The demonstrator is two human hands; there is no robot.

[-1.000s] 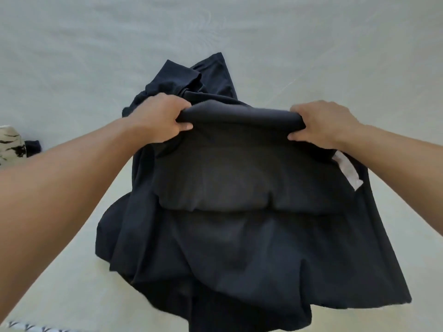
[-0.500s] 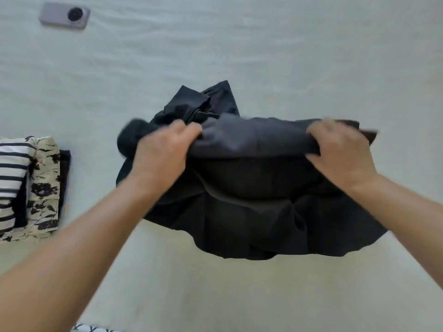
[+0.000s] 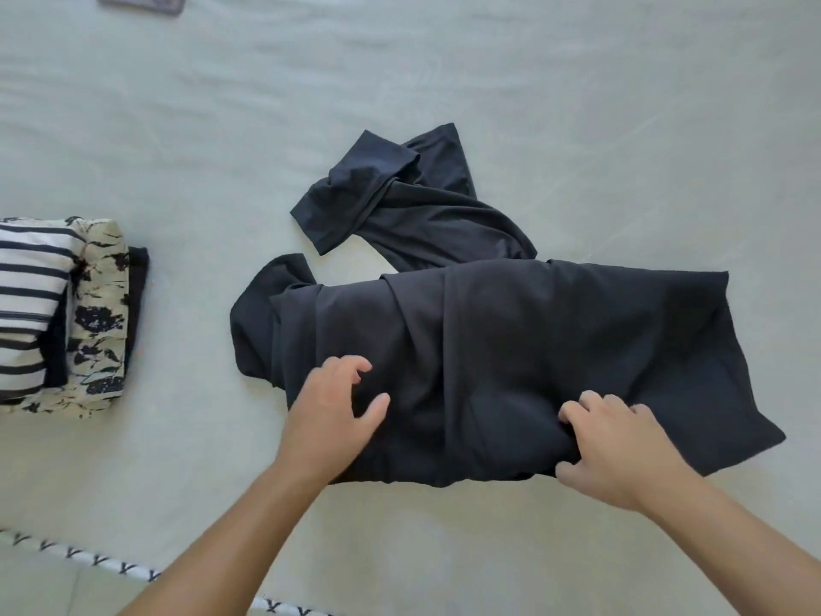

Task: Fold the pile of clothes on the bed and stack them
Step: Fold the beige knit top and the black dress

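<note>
A dark navy garment (image 3: 511,349) lies spread wide across the pale bed sheet (image 3: 577,104). My left hand (image 3: 333,415) rests on its near left part with fingers loosely bent and holds nothing. At the near edge, my right hand (image 3: 622,451) has its fingers curled into the fabric and its thumb at the hem, gripping it. Another dark piece (image 3: 391,188) lies crumpled just behind and touches the garment; I cannot tell if it is separate. A stack of folded clothes (image 3: 97,313) sits at the left, striped top (image 3: 26,304) uppermost.
A grey flat device (image 3: 142,0) lies on the sheet at the far left. The bed's near edge with black-and-white patterned trim (image 3: 89,560) runs along the bottom left. Bare sheet surrounds the garment on the right and behind it.
The garment was held up by its top edge in both hands; it now lies flat on the bed. Both hands have come down to its near edge, and my left hand has let go.
</note>
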